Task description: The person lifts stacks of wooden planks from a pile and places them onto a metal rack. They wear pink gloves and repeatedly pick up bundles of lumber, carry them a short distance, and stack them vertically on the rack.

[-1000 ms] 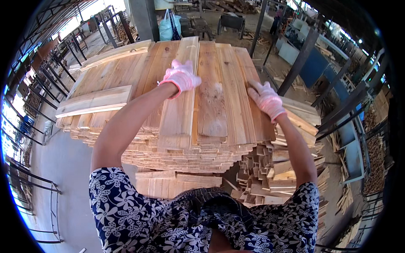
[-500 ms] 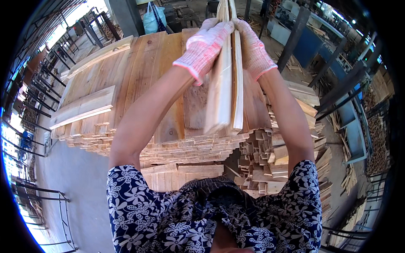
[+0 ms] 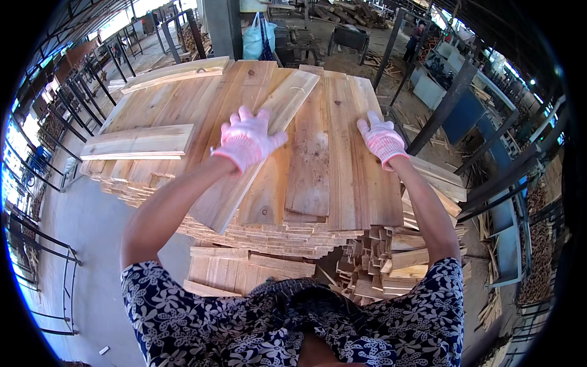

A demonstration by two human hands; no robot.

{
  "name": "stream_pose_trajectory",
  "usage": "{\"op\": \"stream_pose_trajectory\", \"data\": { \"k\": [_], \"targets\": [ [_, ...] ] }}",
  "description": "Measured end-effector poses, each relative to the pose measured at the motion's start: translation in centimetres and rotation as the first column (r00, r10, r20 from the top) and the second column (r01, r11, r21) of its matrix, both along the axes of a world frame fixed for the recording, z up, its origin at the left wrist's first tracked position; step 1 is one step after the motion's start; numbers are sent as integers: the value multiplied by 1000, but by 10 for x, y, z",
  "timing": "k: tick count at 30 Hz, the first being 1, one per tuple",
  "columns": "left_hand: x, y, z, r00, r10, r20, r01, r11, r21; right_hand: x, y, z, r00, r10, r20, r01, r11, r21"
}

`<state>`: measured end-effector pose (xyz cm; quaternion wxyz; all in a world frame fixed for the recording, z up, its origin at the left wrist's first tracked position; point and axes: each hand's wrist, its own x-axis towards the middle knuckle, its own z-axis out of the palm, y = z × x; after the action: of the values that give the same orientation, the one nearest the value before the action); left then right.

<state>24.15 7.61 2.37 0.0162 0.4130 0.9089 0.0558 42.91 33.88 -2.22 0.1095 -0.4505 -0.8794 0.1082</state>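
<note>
We see lower layers of plank stack (image 3: 269,235) hidden under top boards; far person (image 3: 417,33) too small for detail.

A tall stack of thin wooden planks (image 3: 257,235) fills the frame's centre, standing on the grey concrete floor (image 3: 85,244). Loose boards (image 3: 140,142) lie across its top at the left.

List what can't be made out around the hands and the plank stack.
- Left hand, head view: the glove hides its palm and the slanted plank beneath.
- Right hand: its palm's contact with the stack is covered.
- Stack's base: blocked by the person's patterned shirt.
- Distant person: too small.
</note>
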Motion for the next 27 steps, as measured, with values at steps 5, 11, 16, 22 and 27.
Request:
{"op": "stream_pose_trajectory", "data": {
  "k": [5, 11, 16, 22, 27],
  "targets": [
    [-19, 45, 5, 998, -29, 53, 28, 999, 30, 2, 14, -4, 992, 125, 16, -125, 992, -1],
    [-21, -6, 31, 960, -79, 270, -78, 847, 525, 33, 77, 6, 919, 220, -326, -292, 937, -191],
    [-18, -146, 45, 764, -424, 486, -416, 253, 874, -4, 124, -17, 833, 157, -530, -364, 877, -313],
    [59, -261, -27, 402, -536, 742, -720, 316, 618, -34, 132, -28, 882, 116, -457, -361, 790, -496],
    [125, -217, -88, 142, -625, 767, -900, 242, 364, -26, 136, -35, 848, 2, -530, -288, 841, -458]
  ]
}}
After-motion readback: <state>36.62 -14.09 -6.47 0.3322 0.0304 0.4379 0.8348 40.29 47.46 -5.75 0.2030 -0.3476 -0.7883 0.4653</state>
